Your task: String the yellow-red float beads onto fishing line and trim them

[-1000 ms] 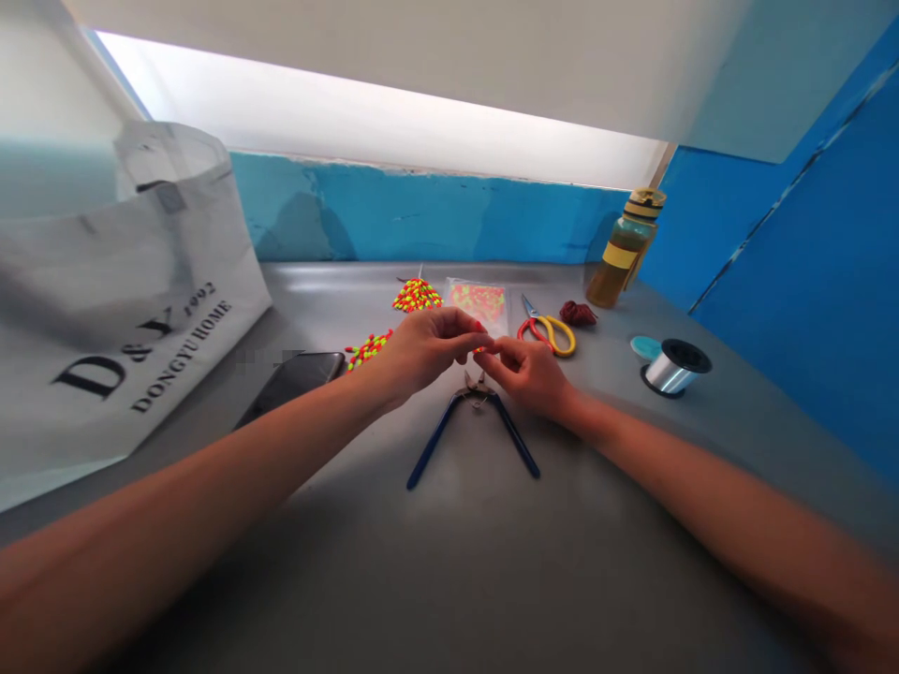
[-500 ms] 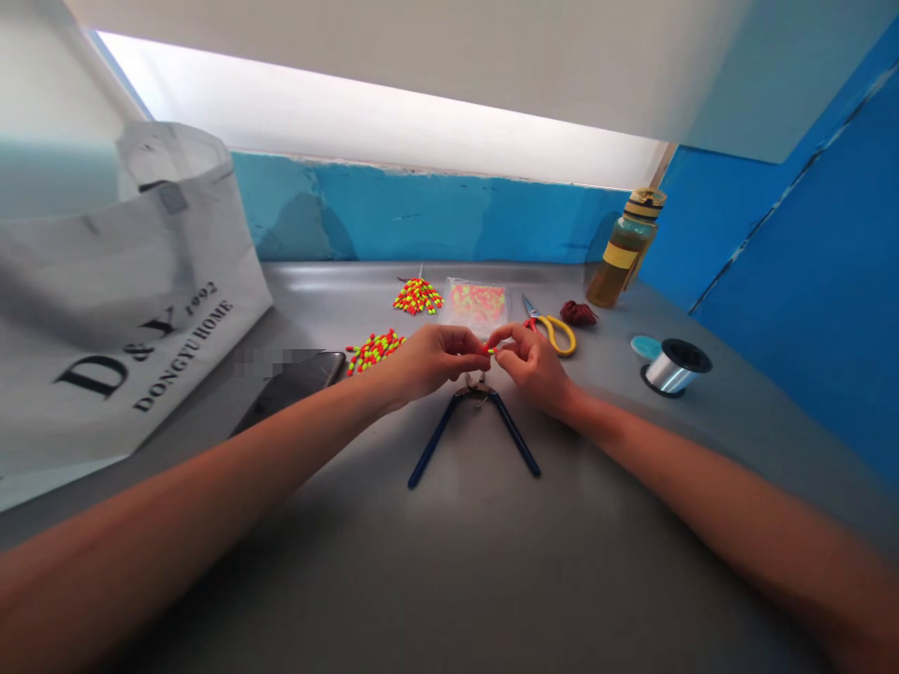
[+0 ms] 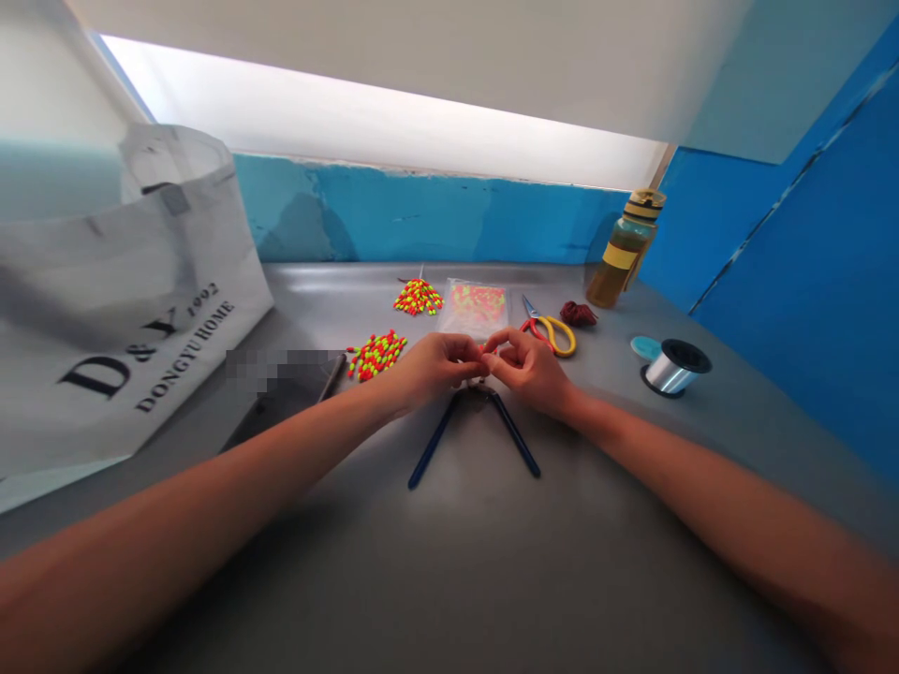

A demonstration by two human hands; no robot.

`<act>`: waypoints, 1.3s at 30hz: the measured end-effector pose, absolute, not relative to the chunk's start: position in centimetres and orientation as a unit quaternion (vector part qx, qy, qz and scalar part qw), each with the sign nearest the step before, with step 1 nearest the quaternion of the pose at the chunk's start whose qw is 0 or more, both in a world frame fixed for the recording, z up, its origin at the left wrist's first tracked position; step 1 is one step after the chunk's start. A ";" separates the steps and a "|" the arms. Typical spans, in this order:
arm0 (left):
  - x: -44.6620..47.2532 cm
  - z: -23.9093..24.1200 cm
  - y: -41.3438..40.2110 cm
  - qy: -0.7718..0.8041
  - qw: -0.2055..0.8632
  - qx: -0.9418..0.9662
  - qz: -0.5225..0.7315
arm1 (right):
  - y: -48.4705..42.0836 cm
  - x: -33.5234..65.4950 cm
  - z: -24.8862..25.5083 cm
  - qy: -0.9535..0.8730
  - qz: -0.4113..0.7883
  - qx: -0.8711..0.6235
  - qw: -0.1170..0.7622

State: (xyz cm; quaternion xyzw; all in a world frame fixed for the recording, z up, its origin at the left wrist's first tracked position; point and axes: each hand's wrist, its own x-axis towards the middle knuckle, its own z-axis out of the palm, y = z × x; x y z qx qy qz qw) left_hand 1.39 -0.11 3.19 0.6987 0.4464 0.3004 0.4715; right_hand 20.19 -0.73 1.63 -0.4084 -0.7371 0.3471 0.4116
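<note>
My left hand (image 3: 449, 362) and my right hand (image 3: 523, 368) meet above the grey table, thumbs and forefingers pinched together at the tips. Between them sits a small red-and-yellow bead, mostly covered by the fingers. Just below lies a pair of pliers with dark blue handles (image 3: 516, 435) spread apart; its head is partly hidden under my hands. Left of my left hand is a loose pile of red-and-yellow beads (image 3: 377, 356). A second bunch of such beads (image 3: 420, 297) lies farther back, beside a clear bag of beads (image 3: 478, 304).
Scissors with red and yellow handles (image 3: 558, 337) lie right of the bag, near a dark red bundle (image 3: 578, 314). A spool of clear line (image 3: 675, 370), a turquoise disc (image 3: 644, 347) and a bottle (image 3: 625, 253) stand right. Left are a dark phone-like object (image 3: 281, 402) and a white bag (image 3: 140, 281).
Both hands have dropped slightly and drawn closer together, now covering the pliers' head and more of the bead. The dark object at left has shifted slightly in view.
</note>
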 end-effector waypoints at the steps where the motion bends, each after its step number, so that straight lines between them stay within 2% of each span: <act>1: 1.4 3.2 -0.1 0.448 0.468 0.701 0.298 | -0.7 20.2 1.6 -0.737 0.348 -0.410 0.409; 39: 0.6 2.8 0.5 0.412 0.403 0.780 0.244 | -0.3 20.7 1.7 -0.785 0.337 -0.394 0.339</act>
